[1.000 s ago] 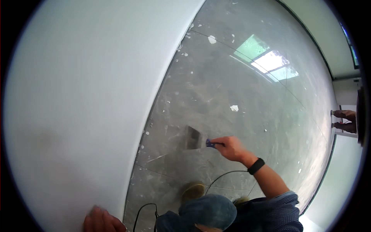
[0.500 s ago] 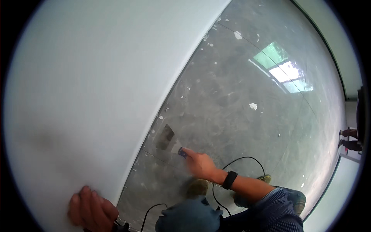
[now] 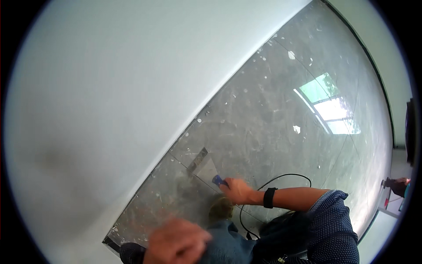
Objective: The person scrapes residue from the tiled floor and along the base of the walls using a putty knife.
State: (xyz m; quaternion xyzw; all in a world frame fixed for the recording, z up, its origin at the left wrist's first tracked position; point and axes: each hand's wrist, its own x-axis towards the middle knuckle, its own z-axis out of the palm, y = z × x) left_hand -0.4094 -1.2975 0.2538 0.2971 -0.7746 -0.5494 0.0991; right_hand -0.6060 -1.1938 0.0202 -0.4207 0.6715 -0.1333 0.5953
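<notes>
My right hand (image 3: 239, 192), with a black band on its wrist, is closed around the blue handle of a wide putty knife (image 3: 207, 170). The knife's broad metal blade points up and left over the grey tiled floor (image 3: 259, 145), near a tile joint and a little way out from the white wall (image 3: 110, 97). Whether the blade touches the floor I cannot tell. At the lower edge, my left hand (image 3: 176, 241) is smeared by motion above the floor, apart from the wall. Its fingers do not show clearly.
White flakes (image 3: 297, 129) and specks lie scattered over the floor, many along the wall's foot. A black cable (image 3: 285, 175) loops beside my legs. My shoe (image 3: 220, 207) is just below the knife. Another person's hand (image 3: 398, 186) shows at the far right edge.
My left hand has come off the white wall and moved right, in front of my legs. The putty knife, still in my right hand, is turned so its blade shows more.
</notes>
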